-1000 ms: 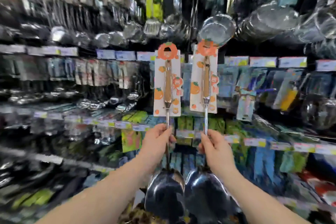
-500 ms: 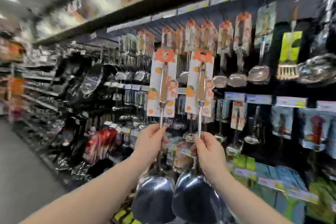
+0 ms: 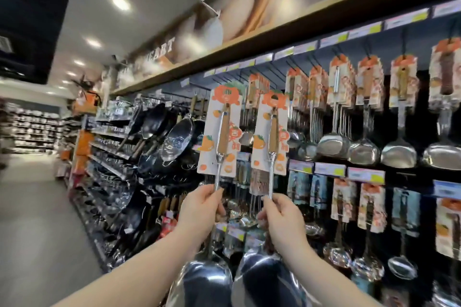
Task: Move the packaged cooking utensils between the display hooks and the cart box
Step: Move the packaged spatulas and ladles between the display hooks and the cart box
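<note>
Left hand (image 3: pixel 199 209) pinches the steel shaft of one packaged ladle (image 3: pixel 219 132); right hand (image 3: pixel 282 219) grips the shaft of a second packaged ladle (image 3: pixel 272 137). Both held upright, side by side, card ends up, bowls down near the bottom edge. Cards sit in front of the display hooks (image 3: pixel 294 67), where matching utensils (image 3: pixel 366 112) hang. Cart box not visible
</note>
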Available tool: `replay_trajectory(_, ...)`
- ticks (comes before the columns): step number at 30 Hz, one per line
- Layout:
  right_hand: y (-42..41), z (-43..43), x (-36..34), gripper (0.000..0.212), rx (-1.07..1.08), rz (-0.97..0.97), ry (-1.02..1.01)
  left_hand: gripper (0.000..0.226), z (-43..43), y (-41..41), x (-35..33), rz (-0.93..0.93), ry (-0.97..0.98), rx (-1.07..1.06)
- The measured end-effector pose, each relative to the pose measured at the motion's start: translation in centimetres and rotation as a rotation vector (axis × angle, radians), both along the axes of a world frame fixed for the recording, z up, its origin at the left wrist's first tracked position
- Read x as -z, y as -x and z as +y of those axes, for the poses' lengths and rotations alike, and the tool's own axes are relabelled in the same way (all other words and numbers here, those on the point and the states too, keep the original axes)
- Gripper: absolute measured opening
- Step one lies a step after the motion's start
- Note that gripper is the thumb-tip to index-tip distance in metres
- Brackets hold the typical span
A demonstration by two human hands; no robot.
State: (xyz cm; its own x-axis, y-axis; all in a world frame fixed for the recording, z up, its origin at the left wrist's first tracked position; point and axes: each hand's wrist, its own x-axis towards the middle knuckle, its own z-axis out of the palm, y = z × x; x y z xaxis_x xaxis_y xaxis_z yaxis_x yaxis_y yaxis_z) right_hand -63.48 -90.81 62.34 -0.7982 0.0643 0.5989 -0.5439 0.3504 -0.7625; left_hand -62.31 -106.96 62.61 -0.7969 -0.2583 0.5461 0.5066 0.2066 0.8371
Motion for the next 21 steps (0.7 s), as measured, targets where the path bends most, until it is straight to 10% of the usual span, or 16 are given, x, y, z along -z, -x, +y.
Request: replay_trajectory(21,34.5,-6.0,-10.8,0.028,0.172,0.169,0.014,0.035,-6.3,35.6,-8.5,0.138,-0.011,0.157)
